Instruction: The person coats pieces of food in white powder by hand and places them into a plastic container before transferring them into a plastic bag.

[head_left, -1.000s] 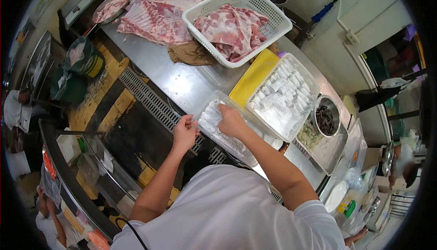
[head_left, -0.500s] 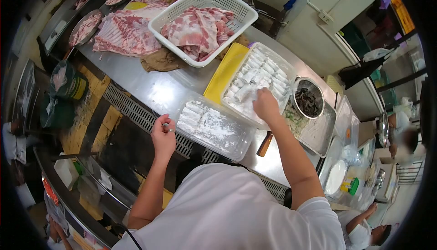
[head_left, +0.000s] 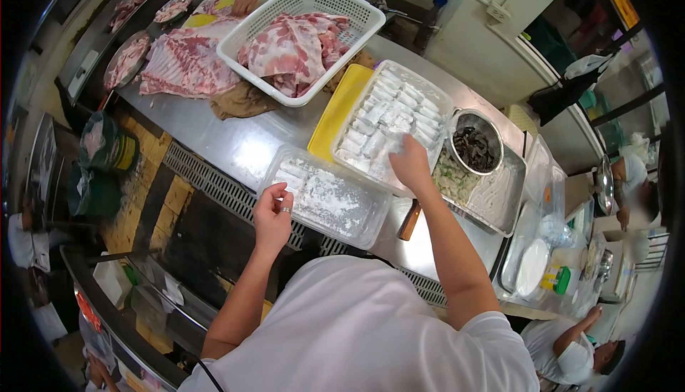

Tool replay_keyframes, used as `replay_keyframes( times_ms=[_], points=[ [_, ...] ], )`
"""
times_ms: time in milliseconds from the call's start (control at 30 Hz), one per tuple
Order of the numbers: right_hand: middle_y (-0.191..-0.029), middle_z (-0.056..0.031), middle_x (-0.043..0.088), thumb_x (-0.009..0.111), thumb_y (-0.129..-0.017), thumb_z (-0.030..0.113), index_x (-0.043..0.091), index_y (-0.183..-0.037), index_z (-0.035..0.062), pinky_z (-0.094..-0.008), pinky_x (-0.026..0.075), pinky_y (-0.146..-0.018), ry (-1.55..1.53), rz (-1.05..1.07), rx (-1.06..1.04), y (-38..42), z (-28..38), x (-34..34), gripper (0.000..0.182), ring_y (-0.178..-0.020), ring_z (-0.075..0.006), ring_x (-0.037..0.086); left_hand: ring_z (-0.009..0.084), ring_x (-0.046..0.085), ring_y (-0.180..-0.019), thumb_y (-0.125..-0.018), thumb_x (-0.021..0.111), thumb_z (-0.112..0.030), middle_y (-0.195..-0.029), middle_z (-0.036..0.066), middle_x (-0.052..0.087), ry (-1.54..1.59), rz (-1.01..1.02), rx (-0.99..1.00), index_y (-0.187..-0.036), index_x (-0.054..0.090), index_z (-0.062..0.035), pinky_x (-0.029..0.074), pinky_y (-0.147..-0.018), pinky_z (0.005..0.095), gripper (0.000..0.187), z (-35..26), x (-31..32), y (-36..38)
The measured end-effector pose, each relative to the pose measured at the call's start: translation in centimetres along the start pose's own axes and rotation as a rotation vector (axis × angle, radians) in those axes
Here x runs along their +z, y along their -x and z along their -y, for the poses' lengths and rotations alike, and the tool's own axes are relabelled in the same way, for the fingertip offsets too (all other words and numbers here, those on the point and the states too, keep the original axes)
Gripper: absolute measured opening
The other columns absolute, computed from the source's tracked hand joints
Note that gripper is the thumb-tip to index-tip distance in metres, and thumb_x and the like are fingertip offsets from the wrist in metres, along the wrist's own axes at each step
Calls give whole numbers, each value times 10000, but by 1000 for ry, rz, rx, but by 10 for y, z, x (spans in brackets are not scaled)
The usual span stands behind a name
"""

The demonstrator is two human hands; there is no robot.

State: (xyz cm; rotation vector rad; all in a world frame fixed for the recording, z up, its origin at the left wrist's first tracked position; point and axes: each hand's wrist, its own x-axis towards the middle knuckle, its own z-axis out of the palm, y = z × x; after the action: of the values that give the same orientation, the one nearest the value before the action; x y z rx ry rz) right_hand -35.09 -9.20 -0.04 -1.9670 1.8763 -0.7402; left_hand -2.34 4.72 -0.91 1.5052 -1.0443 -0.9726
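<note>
There lay the white, powder-dusted rolls [head_left: 392, 107], in the large translucent plastic tray [head_left: 442, 94] at one o'clock! Light, soft, fragile, I judged: best pinched gently along both sides. My right hand [head_left: 412, 164] dipped in at five o'clock; my left hand [head_left: 274, 210], fingers curled, overlapped the shallow clear plastic box [head_left: 362, 215] at nine, clear of it half a second earlier. Either grip? I couldn't tell.

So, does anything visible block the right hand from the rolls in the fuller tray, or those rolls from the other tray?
Nothing visible lies between the right hand and the rolls. Between the rolls and the other tray, only the tray rims stand.
</note>
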Motion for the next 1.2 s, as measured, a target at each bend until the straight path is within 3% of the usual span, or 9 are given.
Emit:
replay_keyframes(
  times_ms=[67,267,367,600,800,833,933,1133,1200],
  points=[
    [-1084,-310,719,708,-804,134,686,-1097,-53,-504,548,-958,135,263,65,7,5,-23,348,-1046,-463,692,51,532,-729,-1007,705,-98,-954,7,657,-13,2,-1,-1236,671,-1,460,-641,229,252,5,-3,2],
    [-1064,-311,713,704,-786,126,696,-1119,-44,-503,546,-958,311,465,51,-1,3,-17,374,-1059,-485,675,52,545,-726,-1008,702,-94,-938,3,662,5,3,9,-1222,682,1,467,-651,226,234,4,2,2],
    [-1133,-315,691,698,-806,116,678,-1149,-48,-505,537,-965,141,136,41,1,11,-20,381,-1096,-478,662,53,554,-738,-1011,699,-94,-941,3,664,21,11,17,-1225,681,-2,473,-662,229,234,0,1,-2],
    [-1106,-314,698,733,-818,102,667,-1173,-64,-519,528,-941,95,133,75,8,17,-35,397,-1062,-486,662,54,549,-758,-1015,692,-88,-934,-4,656,42,-51,4,-1213,680,-2,471,-673,228,216,11,-17,-4],
    [-959,-231,733,747,-831,68,699,-1108,-35,-398,571,-724,-328,151,-17,11,125,-36,299,-801,-346,724,62,558,-780,-1010,696,-86,-933,-5,657,45,-78,-26,-1207,684,-2,487,-701,236,215,12,-31,-5],
    [-963,-236,727,757,-832,80,697,-1092,-36,-433,576,-779,-481,211,-28,12,140,-22,291,-814,-383,710,63,561,-786,-1009,696,-84,-935,-4,660,44,-77,-26,-1205,685,-2,490,-708,238,213,12,-31,-5],
    [-1037,-253,718,754,-843,95,689,-1112,-31,-472,566,-860,-201,120,-268,11,169,18,304,-904,-419,699,66,571,-793,-1008,691,-78,-942,2,667,32,-79,-30,-1196,688,-3,493,-711,240,203,8,-35,-7],
    [-1214,-261,676,732,-850,88,670,-1191,-29,-486,549,-936,-144,367,-12,38,163,26,366,-1059,-450,676,66,573,-747,-1000,693,-63,-894,0,674,38,-130,-24,-1183,691,3,495,-679,245,195,18,-55,-9],
    [-1229,-256,674,698,-850,49,661,-1212,-36,-486,534,-975,-128,399,-103,48,162,41,374,-1111,-447,659,66,573,-742,-997,694,-58,-883,1,678,25,-125,-16,-1186,689,3,496,-679,247,200,22,-59,-11]
  ],
)
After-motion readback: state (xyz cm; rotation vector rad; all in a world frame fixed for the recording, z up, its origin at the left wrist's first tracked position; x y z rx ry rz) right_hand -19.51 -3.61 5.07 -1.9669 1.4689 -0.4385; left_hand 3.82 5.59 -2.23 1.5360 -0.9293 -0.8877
